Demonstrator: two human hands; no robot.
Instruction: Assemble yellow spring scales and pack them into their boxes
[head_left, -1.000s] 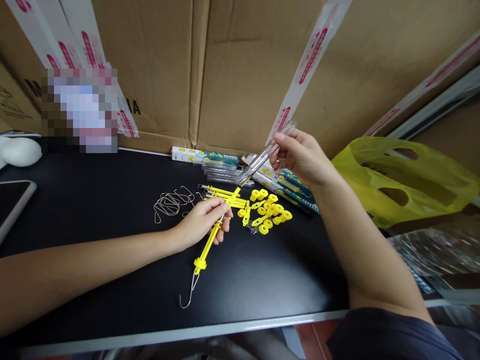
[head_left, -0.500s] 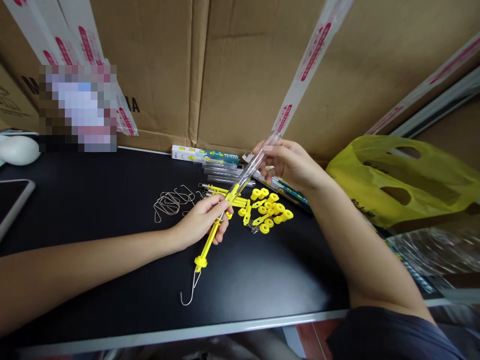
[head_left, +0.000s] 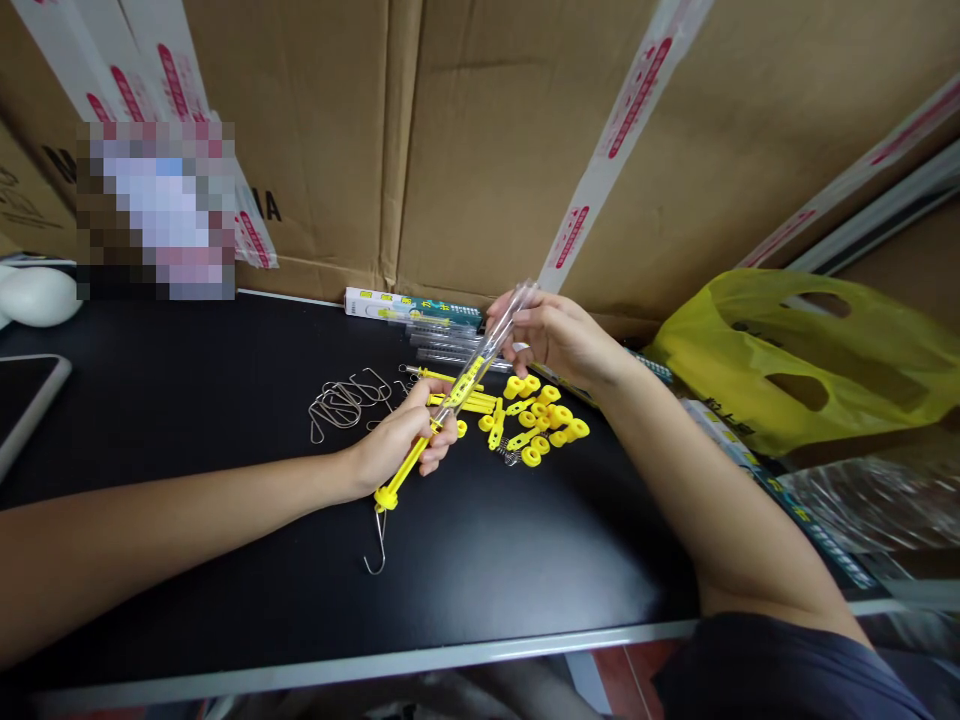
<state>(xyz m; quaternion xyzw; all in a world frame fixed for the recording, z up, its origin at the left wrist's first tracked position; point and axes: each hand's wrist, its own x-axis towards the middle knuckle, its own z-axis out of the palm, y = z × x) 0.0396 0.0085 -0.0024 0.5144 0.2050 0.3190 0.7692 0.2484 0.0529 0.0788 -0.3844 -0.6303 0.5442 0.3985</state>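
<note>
My left hand (head_left: 409,435) is closed around a yellow spring-scale rod (head_left: 403,478), which tilts up to the right. From its lower end, below a yellow cap, a metal hook (head_left: 377,552) hangs. My right hand (head_left: 559,335) grips a clear plastic tube (head_left: 499,335) near its upper end. The rod's upper part lies inside the tube, whose lower end is at my left fingers. Just beyond my left hand are loose yellow caps and strips (head_left: 536,415), small springs (head_left: 508,457), more yellow rods (head_left: 472,402) and bent wire hooks (head_left: 346,402).
Several clear tubes (head_left: 442,338) lie before a printed box (head_left: 360,301) at the back. Cardboard (head_left: 480,150) rises behind the black table (head_left: 225,400). A yellow plastic bag (head_left: 720,350) sits right, a white-edged device (head_left: 56,385) and white rounded object (head_left: 41,297) left.
The tube has slid down over the rod, so more of the rod is inside it. My right hand has moved down and left; the hook end has shifted up and slightly left.
</note>
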